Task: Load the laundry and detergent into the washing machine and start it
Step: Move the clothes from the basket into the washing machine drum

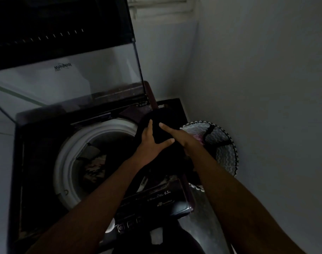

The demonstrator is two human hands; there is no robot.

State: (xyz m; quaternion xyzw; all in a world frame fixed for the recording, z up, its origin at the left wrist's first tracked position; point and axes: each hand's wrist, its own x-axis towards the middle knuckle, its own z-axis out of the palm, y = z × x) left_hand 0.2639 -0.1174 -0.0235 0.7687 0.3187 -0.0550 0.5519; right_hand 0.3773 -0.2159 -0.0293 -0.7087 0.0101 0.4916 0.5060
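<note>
A dark top-loading washing machine stands below me with its glass lid raised. Some clothes lie inside its white-rimmed drum. A black garment hangs over the machine's right side, above the drum's right rim. My left hand grips the garment from the left, thumb stretched across its front. My right hand holds it from the right, fingers pressed into the cloth. The lower part of the garment is lost in the dark between my forearms.
A round laundry basket with a wavy black-and-white pattern stands on the floor right of the machine, against the wall. The control panel with buttons runs along the machine's near edge. The room is dim.
</note>
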